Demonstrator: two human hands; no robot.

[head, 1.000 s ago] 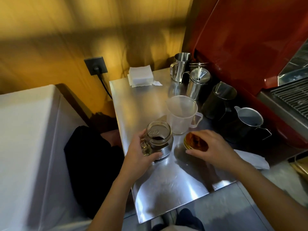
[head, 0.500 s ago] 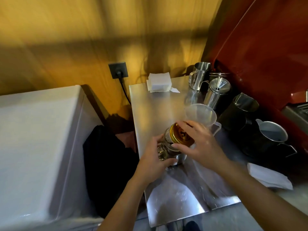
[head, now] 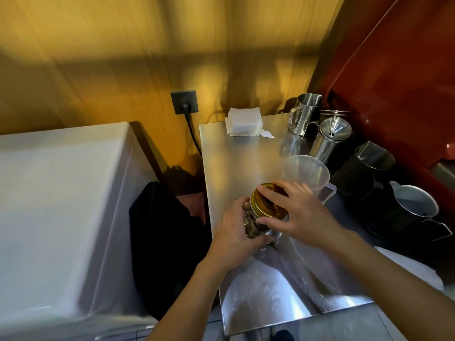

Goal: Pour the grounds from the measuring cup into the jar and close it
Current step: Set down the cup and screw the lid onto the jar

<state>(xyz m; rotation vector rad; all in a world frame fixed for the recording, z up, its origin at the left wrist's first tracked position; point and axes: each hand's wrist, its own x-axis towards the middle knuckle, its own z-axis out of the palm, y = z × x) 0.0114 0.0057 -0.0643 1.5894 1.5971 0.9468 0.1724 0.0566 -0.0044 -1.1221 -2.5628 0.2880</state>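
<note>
A glass jar (head: 254, 227) stands on the steel table (head: 241, 163), and my left hand (head: 234, 238) wraps around its left side. A gold metal lid (head: 267, 204) sits on the jar's mouth. My right hand (head: 299, 212) grips this lid from above and the right, fingers spread over its rim. Just behind the hands stands the clear plastic measuring cup (head: 305, 174), upright and looking empty. Most of the jar's contents are hidden by my hands.
Steel pitchers (head: 305, 113) and a funnel-topped steel pot (head: 328, 137) line the back right, with dark jugs (head: 362, 168) and a grey jug (head: 413, 205) beside the red machine (head: 394, 82). Folded white napkins (head: 243, 121) lie at the back. A white cloth (head: 406, 264) lies right.
My right hand picked the gold lid up from the table and brought it left onto the jar's mouth. My left hand has kept hold of the jar throughout.
</note>
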